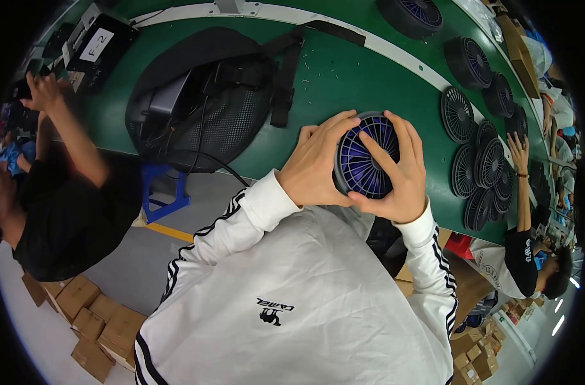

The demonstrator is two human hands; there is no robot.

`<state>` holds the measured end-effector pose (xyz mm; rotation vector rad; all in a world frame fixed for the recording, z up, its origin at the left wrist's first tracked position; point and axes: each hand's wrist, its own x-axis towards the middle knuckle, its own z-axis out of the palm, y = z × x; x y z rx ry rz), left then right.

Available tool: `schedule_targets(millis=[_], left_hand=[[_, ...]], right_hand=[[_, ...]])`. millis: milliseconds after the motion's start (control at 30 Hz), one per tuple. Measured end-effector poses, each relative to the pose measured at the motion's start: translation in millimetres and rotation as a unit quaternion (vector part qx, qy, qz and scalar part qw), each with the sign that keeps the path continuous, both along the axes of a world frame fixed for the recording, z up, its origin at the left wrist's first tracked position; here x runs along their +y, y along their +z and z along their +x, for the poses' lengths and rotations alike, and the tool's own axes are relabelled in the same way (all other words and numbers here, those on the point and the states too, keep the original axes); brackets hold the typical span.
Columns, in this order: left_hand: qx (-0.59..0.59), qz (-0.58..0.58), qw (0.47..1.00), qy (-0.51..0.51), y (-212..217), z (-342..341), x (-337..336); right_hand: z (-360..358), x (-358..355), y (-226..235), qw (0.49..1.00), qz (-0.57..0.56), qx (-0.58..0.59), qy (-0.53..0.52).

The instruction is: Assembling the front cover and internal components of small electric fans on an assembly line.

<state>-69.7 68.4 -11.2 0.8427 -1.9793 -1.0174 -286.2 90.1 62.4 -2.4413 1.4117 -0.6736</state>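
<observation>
Between my two hands is a round fan head (367,157) with a dark radial grille and purple blades behind it. My left hand (318,157) wraps round its left rim. On the other side my right hand (398,168) grips the right and lower rim, one finger lying across the grille. The fan is held at the near edge of the green workbench (331,77). To my right lie several loose black fan grilles (489,162), some overlapping in a pile.
A black mesh backpack (241,119) with a cable lies left of my hands. Assembled fans (470,62) stand at the far right. One co-worker (68,192) is at the left, another (520,256) reaches over the bench at right. Cardboard boxes (100,321) sit on the floor.
</observation>
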Motion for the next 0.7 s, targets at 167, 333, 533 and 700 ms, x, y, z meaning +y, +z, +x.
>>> schedule_targets(millis=[167,333,533,700], left_hand=[[0.028,-0.028,0.999,-0.004,-8.3,-0.7,-2.4],[0.008,-0.031,0.999,-0.014,2.4,2.4,-10.4],[-0.06,-0.023,0.998,-0.022,14.3,0.5,-13.2],[-0.041,-0.063,0.996,-0.044,7.7,-0.4,-13.1]], right_hand=[[7.8,2.9,0.8,0.999,-0.019,0.001,-0.04],[-20.1,-3.7,-10.3,0.99,-0.008,-0.125,-0.06],[-149.7,-71.9,-64.5,0.883,-0.15,0.17,-0.411],[-95.3,-25.8,-75.6,0.916,-0.186,0.072,-0.349]])
